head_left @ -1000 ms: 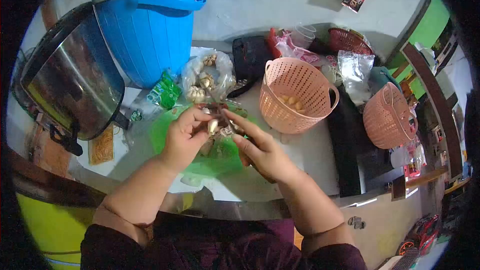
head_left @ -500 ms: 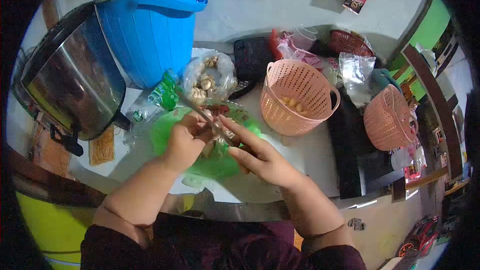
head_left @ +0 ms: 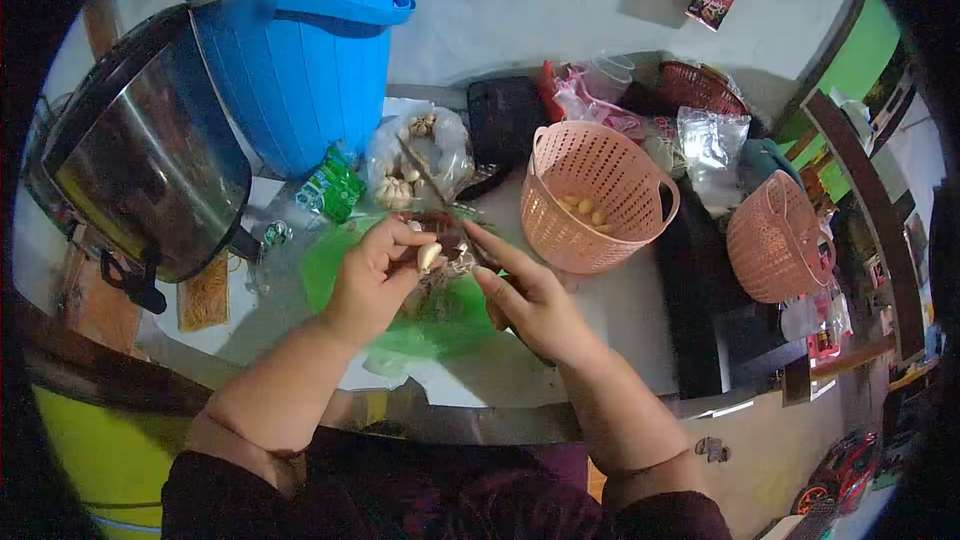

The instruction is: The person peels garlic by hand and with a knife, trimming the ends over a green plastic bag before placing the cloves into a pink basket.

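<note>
Between the thumb and fingers of my left hand (head_left: 370, 280) is a pale garlic clove (head_left: 429, 258). My right hand (head_left: 535, 305) is closed around a knife (head_left: 427, 176), whose blade points up and away to the left, apart from the clove. Below both hands lies a green plastic bag (head_left: 325, 275) with papery garlic skins (head_left: 440, 300) on it. Just beyond, a clear bag (head_left: 458, 145) holds several garlic bulbs (head_left: 392, 190). To the right of my right hand stands a pink basket (head_left: 600, 245) with peeled cloves (head_left: 585, 208) at its bottom.
A tall blue bucket (head_left: 300, 80) and a dark glossy appliance (head_left: 150, 140) stand at the left. Beside them lies a green packet (head_left: 335, 185). At the right are a second pink basket (head_left: 775, 250) and a clear plastic packet (head_left: 712, 145). A brown basket (head_left: 700, 90) sits at the back.
The knife blade has swung away from my left hand, now pointing further up and right. The pale clove has come into view in my left fingers.
</note>
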Demonstrator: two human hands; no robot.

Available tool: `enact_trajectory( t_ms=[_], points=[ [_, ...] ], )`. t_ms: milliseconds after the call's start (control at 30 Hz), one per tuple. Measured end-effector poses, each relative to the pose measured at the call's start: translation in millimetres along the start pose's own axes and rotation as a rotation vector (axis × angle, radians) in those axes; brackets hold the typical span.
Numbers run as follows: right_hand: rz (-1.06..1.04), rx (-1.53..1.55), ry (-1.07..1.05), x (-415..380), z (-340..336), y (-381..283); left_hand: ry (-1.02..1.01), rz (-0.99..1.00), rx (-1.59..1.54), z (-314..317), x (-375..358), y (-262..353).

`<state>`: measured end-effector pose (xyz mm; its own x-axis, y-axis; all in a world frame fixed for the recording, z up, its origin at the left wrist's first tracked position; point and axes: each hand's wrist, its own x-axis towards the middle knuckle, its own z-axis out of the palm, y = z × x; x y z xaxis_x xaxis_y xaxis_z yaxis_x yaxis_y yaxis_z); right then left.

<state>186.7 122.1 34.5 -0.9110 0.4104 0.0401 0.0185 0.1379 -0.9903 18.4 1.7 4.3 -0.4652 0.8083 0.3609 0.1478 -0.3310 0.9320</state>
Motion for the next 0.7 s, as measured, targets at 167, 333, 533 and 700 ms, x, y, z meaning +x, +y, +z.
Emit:
enact_trajectory(
  t_ms=[167,333,533,700],
  points=[
    [0.041,0.061,0.032,1.3,0.0,8.2,0.015,-0.002,0.001,-3.1,3.4,-2.1],
    [0.045,0.014,0.054,0.7,0.4,4.2,0.031,-0.077,-0.025,-3.0,6.4,4.9],
    [-0.042,0.135,0.107,0.3,2.1,4.1,0.030,-0.109,-0.032,-7.1,7.3,-2.7],
    [-0.067,0.097,0.038,-1.6,3.5,-0.5,-0.075,-0.076,-0.120,-5.7,8.8,2.5]
  ],
)
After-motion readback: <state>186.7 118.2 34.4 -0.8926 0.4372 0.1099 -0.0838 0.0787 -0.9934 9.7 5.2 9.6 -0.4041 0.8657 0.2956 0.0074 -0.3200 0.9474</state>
